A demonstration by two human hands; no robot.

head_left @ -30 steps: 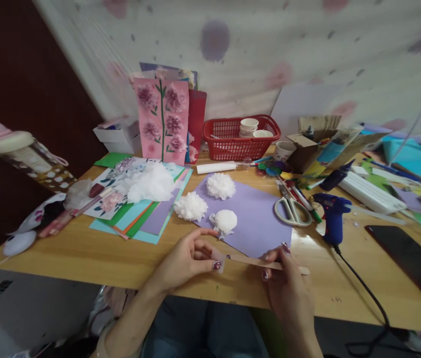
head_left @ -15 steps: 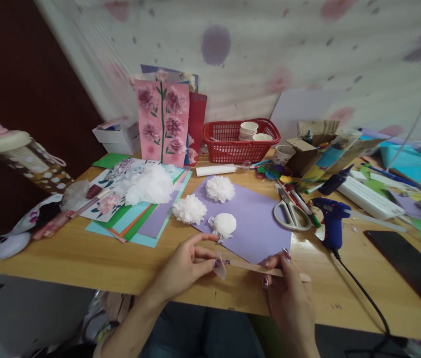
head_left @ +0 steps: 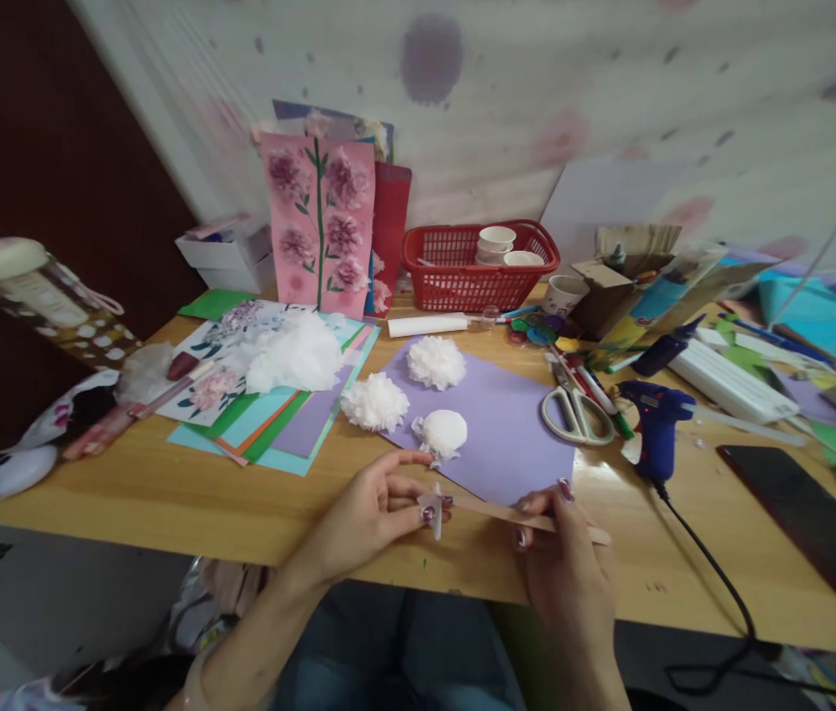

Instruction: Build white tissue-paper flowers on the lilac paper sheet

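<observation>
My left hand (head_left: pixel 380 504) pinches a small piece of white tissue paper (head_left: pixel 436 513) between thumb and fingers, near the table's front edge. From the right, my right hand (head_left: pixel 566 543) grips a flat wooden craft stick (head_left: pixel 495 510), whose left tip meets the tissue at my left fingertips. Just beyond my left hand, a white round piece with a tissue frill (head_left: pixel 443 433) lies on a purple sheet (head_left: pixel 513 425). Two fluffy white paper flowers (head_left: pixel 435 362) (head_left: pixel 375 402) sit behind it and to its left.
Scissors (head_left: pixel 577 415), a blue glue gun (head_left: pixel 655 425) with a trailing cord and a black phone (head_left: pixel 806 523) lie to the right. Leftward are tissue sheets (head_left: pixel 295 353) on coloured paper. A red basket (head_left: pixel 454 286) with paper cups stands at the back.
The tissue piece has turned at my left fingertips and now looks narrower. Both hands keep their hold, and the whole view has shifted slightly.
</observation>
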